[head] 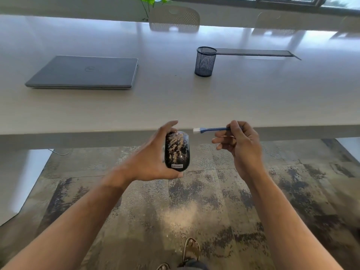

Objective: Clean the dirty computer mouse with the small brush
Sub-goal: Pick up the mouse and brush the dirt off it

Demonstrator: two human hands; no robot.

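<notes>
The mouse (pixel 176 151) curled in my left fingers (pixel 171 124) is glossy black plastic, speckled with gritty tan dust. The brush (pixel 211 129) pinched in my right fingertips (pixel 232 124) has a smooth blue plastic handle and white bristles. Beyond my fingers, the table (pixel 175 100) looks smooth with a soft sheen, the laptop (pixel 85 72) matt grey, the cup (pixel 205 61) dark wire mesh.

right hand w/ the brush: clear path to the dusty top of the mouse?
Probably yes. The right hand holds the small blue brush, white bristles apart from the speckled black computer mouse. The left hand grips only its sides, leaving the top open.
</notes>
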